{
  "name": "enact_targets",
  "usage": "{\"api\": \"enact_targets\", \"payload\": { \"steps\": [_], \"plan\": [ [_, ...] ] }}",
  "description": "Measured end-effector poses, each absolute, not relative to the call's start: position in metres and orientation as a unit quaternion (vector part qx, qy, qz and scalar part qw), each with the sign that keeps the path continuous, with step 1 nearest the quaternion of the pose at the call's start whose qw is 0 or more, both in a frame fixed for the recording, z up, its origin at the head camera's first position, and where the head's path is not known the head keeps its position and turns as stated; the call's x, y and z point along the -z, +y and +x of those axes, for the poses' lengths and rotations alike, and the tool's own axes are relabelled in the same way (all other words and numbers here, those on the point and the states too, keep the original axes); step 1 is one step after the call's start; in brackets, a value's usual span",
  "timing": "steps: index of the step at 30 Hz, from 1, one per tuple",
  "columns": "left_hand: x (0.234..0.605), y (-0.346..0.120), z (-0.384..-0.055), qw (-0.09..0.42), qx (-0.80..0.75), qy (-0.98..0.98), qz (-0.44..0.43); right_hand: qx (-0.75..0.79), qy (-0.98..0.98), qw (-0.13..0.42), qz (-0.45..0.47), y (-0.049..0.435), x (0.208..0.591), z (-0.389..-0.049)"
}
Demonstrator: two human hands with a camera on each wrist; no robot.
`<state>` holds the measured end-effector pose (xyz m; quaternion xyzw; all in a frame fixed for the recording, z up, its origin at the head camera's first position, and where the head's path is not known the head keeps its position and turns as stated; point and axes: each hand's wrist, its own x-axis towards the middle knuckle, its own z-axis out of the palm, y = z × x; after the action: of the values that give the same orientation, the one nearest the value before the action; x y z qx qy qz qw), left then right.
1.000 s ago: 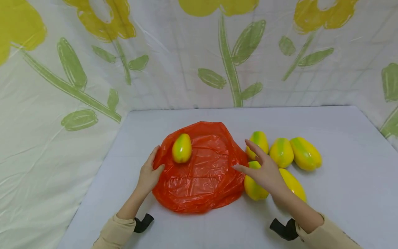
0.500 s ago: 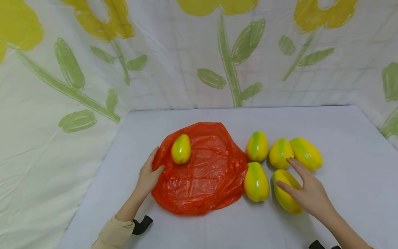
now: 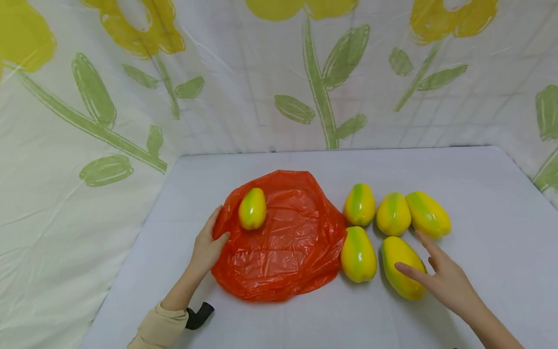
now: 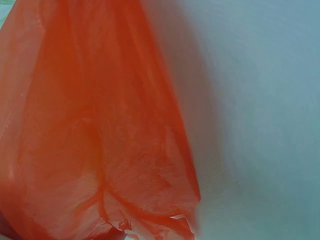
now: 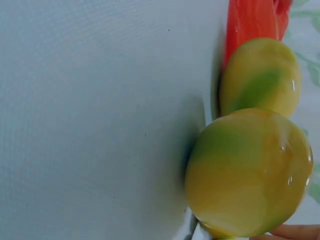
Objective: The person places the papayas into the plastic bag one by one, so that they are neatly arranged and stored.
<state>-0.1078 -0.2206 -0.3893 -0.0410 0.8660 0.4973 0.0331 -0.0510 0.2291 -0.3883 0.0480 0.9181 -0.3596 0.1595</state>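
One fruit (image 3: 253,208) inside bag (image 3: 287,242) | five fruits (image 3: 358,254) outside, right of it | left hand (image 3: 208,246) pinches its edge | right hand (image 3: 451,283) spread, gripping nothing

White tabletop (image 3: 492,203): crumpled red plastic bag (image 3: 283,264) lies toward nine o'clock; five yellow-green papayas (image 3: 359,255) lie loosely clustered toward three.

1. A plain, pale tabletop (image 3: 501,208).
2. A white sheet (image 3: 244,106) hangs behind it and along both sides.
3. On this sheet are large yellow flowers (image 3: 279,7), with green stems (image 3: 319,92) and leaves (image 3: 347,55).
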Motion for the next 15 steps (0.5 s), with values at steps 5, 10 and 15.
{"api": "enact_targets", "payload": {
  "steps": [5,10,15],
  "plan": [
    [0.39,-0.221,-0.107,0.036,-0.498,0.865,-0.047,0.364,0.917,0.162,0.035,0.224,0.394,-0.05],
    [0.391,-0.221,-0.108,0.038,-0.499,0.865,-0.048,0.338,0.929,0.152,0.024,0.223,0.399,-0.049],
    [0.391,-0.221,-0.109,0.035,-0.501,0.864,-0.043,0.33,0.932,0.151,0.021,0.223,0.401,-0.05]
  ]
}}
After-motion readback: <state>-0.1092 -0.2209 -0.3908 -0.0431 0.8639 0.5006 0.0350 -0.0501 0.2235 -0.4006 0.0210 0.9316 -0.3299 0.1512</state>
